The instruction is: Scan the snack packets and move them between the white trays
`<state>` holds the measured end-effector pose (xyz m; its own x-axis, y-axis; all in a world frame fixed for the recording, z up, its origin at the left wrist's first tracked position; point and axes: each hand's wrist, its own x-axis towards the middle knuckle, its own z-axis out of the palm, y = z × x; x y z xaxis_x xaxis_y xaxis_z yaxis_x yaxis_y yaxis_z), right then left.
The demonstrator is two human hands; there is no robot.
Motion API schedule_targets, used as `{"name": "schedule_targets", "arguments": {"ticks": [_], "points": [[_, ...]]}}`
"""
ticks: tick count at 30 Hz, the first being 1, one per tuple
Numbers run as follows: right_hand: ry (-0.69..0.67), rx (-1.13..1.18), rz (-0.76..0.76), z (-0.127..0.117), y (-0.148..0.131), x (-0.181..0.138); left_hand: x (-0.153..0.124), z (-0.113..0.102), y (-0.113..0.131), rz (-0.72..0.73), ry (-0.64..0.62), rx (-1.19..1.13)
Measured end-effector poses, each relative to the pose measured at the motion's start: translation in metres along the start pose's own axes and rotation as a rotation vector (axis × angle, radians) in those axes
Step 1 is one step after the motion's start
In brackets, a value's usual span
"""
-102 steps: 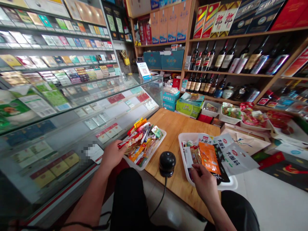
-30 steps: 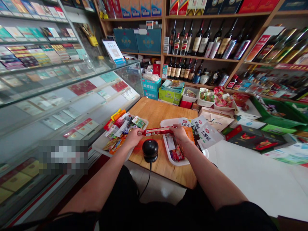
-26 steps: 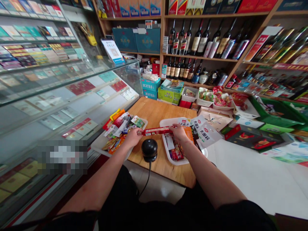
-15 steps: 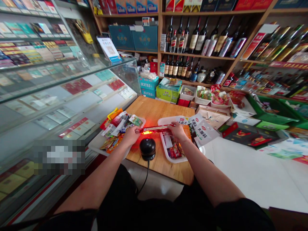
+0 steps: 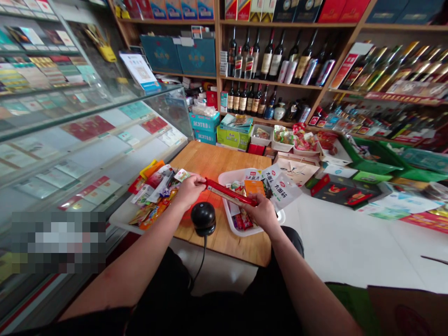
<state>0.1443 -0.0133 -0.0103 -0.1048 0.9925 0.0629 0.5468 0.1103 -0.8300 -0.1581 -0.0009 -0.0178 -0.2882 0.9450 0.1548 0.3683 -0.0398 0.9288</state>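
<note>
Both hands grip a long red snack packet (image 5: 229,193) over a small wooden table (image 5: 210,161). My left hand (image 5: 189,190) pinches its left end and my right hand (image 5: 262,212) holds its right end, lower and nearer me, so the packet slopes down to the right. A round black barcode scanner (image 5: 203,218) with a cable sits just below the packet. A white tray (image 5: 121,218) piled with colourful snack packets lies left of my left hand. Another white tray (image 5: 228,215) with several packets lies under my right hand.
A glass display counter (image 5: 87,140) with cigarette packs runs along the left. Wooden shelves of bottles (image 5: 273,56) and boxes fill the back wall. Green boxes (image 5: 234,137), small snack tubs (image 5: 290,140) and green crates (image 5: 371,161) stand behind and right of the table.
The packet was level over the scanner, lit red half a second ago; now the red glow is gone and my right hand has dropped its end lower and nearer me, above the right tray.
</note>
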Motion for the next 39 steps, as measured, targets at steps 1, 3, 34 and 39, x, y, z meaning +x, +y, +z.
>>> {"name": "schedule_targets", "arguments": {"ticks": [1,3,34,39], "points": [[0.007,-0.051,-0.005,-0.001,0.003,-0.01,0.001,0.006,0.005,0.0,-0.024,0.005],[0.009,-0.115,-0.003,0.002,0.009,-0.028,0.002,0.018,0.014,-0.01,-0.069,0.003],[0.127,-0.019,-0.214,0.037,0.002,-0.064,-0.058,-0.036,-0.024,0.13,0.35,0.35],[0.098,0.005,-0.263,0.051,-0.014,-0.072,-0.046,-0.084,-0.073,-0.015,0.348,0.7]]}}
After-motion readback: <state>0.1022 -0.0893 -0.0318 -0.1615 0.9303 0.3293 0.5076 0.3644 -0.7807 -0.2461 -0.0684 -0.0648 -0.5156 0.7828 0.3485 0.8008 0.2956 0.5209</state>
